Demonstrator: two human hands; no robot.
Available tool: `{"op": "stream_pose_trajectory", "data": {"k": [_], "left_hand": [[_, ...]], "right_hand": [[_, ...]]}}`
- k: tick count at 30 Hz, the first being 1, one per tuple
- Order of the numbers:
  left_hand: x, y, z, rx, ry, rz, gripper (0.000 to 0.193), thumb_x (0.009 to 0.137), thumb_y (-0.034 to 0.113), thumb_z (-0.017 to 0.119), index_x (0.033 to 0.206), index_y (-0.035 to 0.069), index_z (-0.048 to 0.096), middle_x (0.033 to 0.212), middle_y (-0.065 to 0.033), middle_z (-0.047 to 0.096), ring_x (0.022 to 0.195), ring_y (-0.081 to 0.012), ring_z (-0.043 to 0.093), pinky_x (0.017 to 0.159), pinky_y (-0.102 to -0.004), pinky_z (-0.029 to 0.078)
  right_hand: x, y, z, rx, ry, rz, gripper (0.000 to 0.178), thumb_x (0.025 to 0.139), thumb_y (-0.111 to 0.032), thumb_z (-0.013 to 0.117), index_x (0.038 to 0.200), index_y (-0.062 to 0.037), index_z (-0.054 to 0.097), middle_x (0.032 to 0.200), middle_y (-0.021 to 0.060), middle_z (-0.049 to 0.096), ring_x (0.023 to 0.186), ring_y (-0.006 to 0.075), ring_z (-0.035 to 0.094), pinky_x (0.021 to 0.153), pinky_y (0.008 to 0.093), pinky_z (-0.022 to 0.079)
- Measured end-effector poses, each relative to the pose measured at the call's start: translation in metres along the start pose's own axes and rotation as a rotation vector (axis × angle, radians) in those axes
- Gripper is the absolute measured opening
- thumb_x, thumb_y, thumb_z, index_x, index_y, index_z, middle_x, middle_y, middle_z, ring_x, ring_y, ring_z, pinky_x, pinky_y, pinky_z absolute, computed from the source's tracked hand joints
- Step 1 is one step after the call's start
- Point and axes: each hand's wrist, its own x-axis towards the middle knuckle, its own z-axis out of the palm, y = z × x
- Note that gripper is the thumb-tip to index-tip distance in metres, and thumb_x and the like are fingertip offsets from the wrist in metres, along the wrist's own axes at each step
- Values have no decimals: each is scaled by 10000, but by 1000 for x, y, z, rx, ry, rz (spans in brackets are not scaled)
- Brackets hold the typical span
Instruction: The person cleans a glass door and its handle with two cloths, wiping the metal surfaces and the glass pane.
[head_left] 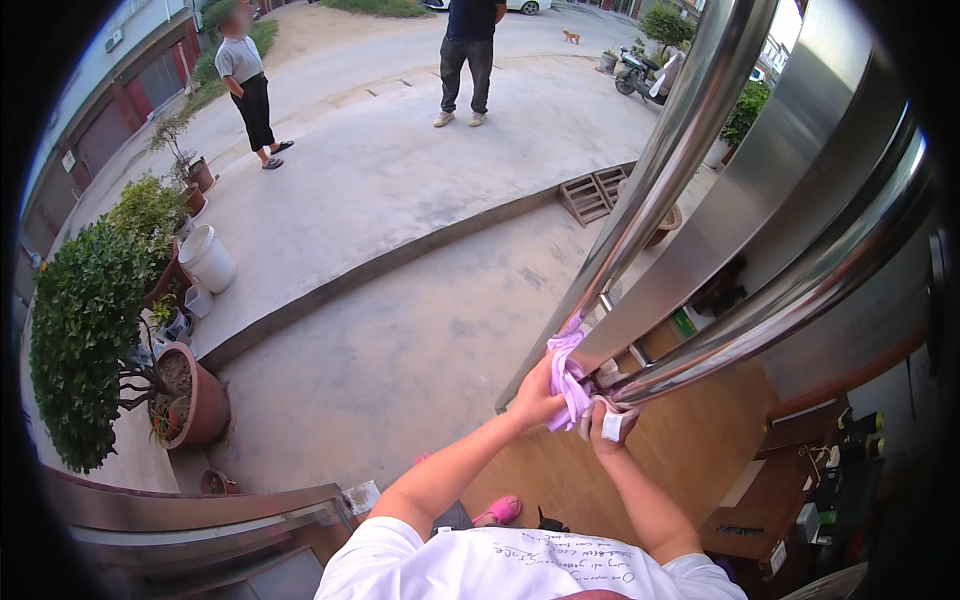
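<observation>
Terracotta pot (205,405) with a leafy tree (85,340) stands well left of both hands. The left hand (538,398) grips a lilac cloth (568,375), bunched at its fingers. Just beside it, the right hand (606,442) has a white tag (612,427) at its fingers; its grip I cannot tell. A steel panel (690,260) and shiny tube (745,335) rise up and right from both hands.

A: Left hand (538,402)?
B: Closed on purple cloth (568,385), cloth against the steel door (705,240), beside the left bar (632,232).
A: Right hand (608,440)?
B: At the right bar's (745,342) near end; white tag (612,427) by the fingers. Grip partly hidden.
A: Outside?
B: Pale-shirted person (240,62) and dark-shirted person (468,60), both standing. Scooter (642,78), far right. Pallet (590,198) nearer. Left: bucket (208,258), potted tree (90,325).
A: Below?
B: Pink shoe (506,510).
</observation>
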Motion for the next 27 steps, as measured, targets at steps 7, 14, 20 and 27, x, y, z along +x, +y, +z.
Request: {"op": "stream_pose_trajectory", "data": {"k": [7,14,20,27], "left_hand": [[11,3,-30,-195,-303,32,844,816,235,703,1517,56,268,1363,-129,521,1257,-227,508,1075,-356,389],[16,-14,-38,-228,-417,84,800,828,149,685,1514,55,285,1426,-111,472,1315,-207,454,1103,-348,357],[17,-7,-16,-5,-82,210,721,719,177,798,1351,20,488,1290,-196,573,1209,-351,547,1032,-408,430],[15,5,4,20,133,68,695,671,251,820,1260,22,533,1213,-224,604,1139,-406,574,965,-440,465]], "right_hand": [[-11,11,2,-104,29,9,877,833,-449,700,1413,78,306,1247,217,499,1132,350,531,980,465,422],[-6,-23,9,-96,55,119,623,822,-310,710,1223,69,420,1091,178,557,956,298,577,839,429,480],[-15,-12,7,-228,160,72,535,844,-245,668,1217,64,441,1156,188,549,997,306,566,900,434,464],[-6,-33,8,-376,46,174,658,813,-203,754,1315,75,433,1228,214,566,1123,350,565,1016,464,412]]}}
